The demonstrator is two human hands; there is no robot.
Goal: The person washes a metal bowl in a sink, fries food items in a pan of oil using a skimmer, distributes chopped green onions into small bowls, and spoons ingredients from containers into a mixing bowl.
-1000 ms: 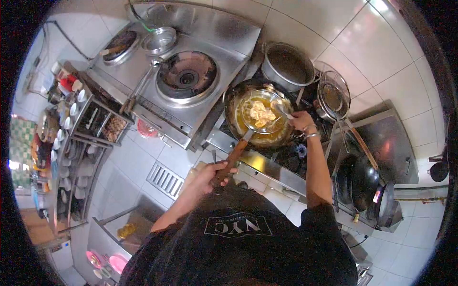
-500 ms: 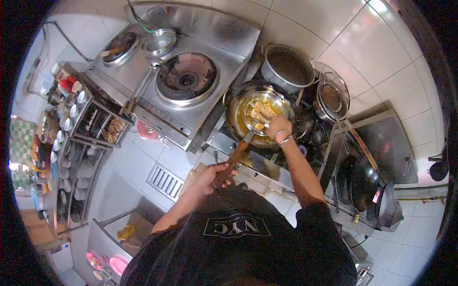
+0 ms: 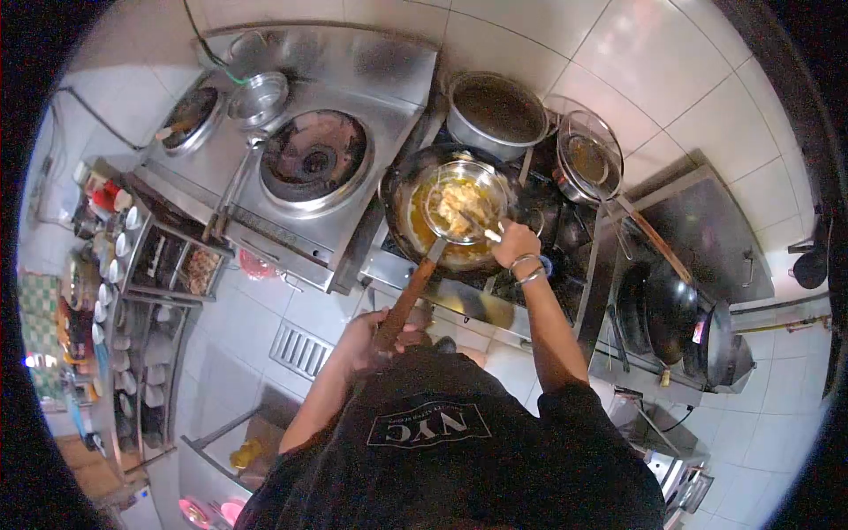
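My left hand [image 3: 375, 337] is wrapped round the wooden handle [image 3: 408, 300] of a round metal strainer [image 3: 433, 208]. The strainer's bowl rests over a dark wok [image 3: 399, 221] with yellowish oil in it. Pale golden pieces of food [image 3: 461, 205] lie in the strainer. My right hand [image 3: 515, 245], with bracelets at the wrist, is closed on a small utensil [image 3: 481, 227] with a light handle; its tip touches the food. What kind of utensil it is cannot be made out.
Behind the wok stands a deep pot [image 3: 497, 115]. A second long-handled strainer [image 3: 588, 161] lies to the right, near stacked dark woks [image 3: 669, 314]. At the left are a large burner [image 3: 315, 159] and a shelf rack [image 3: 168, 300] with small bowls.
The camera view has shifted, so the stove appears further left. My right hand has drawn back slightly from the food, after dipping over the strainer. My left hand keeps its hold on the handle.
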